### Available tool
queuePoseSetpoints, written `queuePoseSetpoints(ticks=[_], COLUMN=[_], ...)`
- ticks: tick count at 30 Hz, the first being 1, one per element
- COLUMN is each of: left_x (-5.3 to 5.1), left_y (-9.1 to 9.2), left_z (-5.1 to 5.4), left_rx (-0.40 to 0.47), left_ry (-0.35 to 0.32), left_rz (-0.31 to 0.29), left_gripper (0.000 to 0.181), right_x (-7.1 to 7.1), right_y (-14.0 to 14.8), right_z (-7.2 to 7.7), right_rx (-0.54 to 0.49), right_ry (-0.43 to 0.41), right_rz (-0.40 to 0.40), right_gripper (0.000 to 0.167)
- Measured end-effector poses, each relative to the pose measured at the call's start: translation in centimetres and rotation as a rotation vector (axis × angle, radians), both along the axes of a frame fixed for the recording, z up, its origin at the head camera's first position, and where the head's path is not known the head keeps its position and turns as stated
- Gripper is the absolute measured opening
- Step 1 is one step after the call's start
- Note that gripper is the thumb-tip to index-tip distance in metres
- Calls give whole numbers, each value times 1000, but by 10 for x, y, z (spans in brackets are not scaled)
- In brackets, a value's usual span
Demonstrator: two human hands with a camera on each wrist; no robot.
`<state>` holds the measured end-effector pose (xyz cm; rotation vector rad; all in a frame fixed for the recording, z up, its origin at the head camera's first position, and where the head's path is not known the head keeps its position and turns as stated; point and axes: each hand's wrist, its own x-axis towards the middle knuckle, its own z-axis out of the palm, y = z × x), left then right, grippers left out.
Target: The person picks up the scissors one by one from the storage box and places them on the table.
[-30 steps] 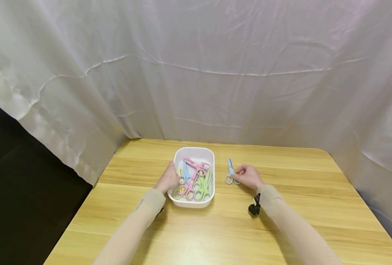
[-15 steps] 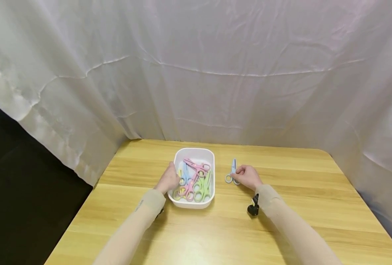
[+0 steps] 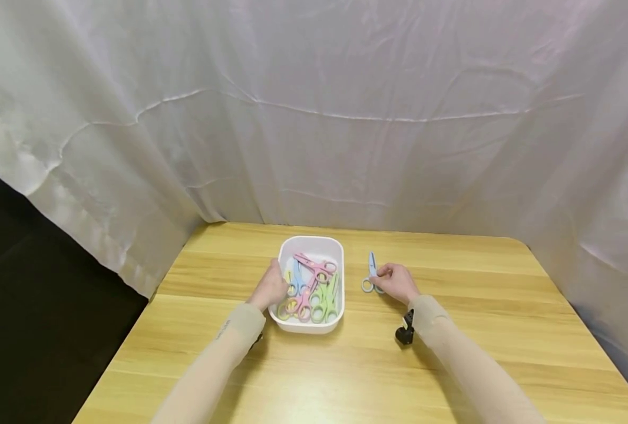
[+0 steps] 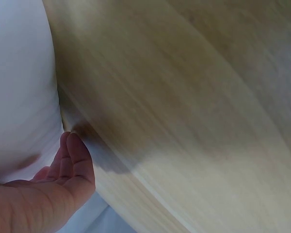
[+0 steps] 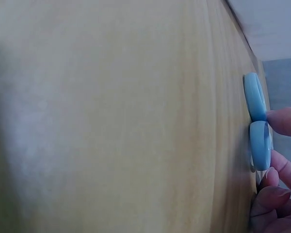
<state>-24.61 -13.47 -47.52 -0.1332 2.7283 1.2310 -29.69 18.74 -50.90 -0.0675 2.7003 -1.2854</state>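
A white plastic bin point(image 3: 306, 328) stands on the wooden table, and my left hand point(image 3: 269, 287) grips its left wall. In the left wrist view the fingers of that hand lie against the outside of the bin; the thumb is hard to make out. Inside the bin lie several pairs of scissors, among them pink scissors point(image 3: 314, 265), green scissors point(image 3: 331, 297), partly hidden yellow ones and blue ones. Right of the bin, my right hand point(image 3: 399, 282) pinches light blue scissors point(image 3: 373, 264) near the pivot. Their blades point away from me, and their two handle loops show in the right wrist view.
The wooden table point(image 3: 478, 306) extends to both sides and in front of the bin. A pale grey curtain point(image 3: 346, 147) hangs behind its far edge. A small black device point(image 3: 405, 331) is strapped under my right wrist. Dark space lies beyond the left edge.
The blue scissors' blades have swung to the right and then partly back to the left between my right fingers. My left hand and the bin stay in place.
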Motion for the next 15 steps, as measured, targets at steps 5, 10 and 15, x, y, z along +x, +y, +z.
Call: queuePoseSetpoints(ticks=[5,10,15], left_x=[0,-2,-3], left_y=[0,-1,0], left_z=[-1,-1,-1], left_rx=[-4,-13,-22], left_ry=[-9,-11,-14], left_rz=[1,-2,-2], left_gripper=[74,73,70], right_x=[0,-1,-2], right_y=[1,2,3], right_z=[1,2,0], right_rx=[20,32,32], right_ry=[-6,4,7], right_rz=[2,-4,-7], right_gripper=[31,31,32])
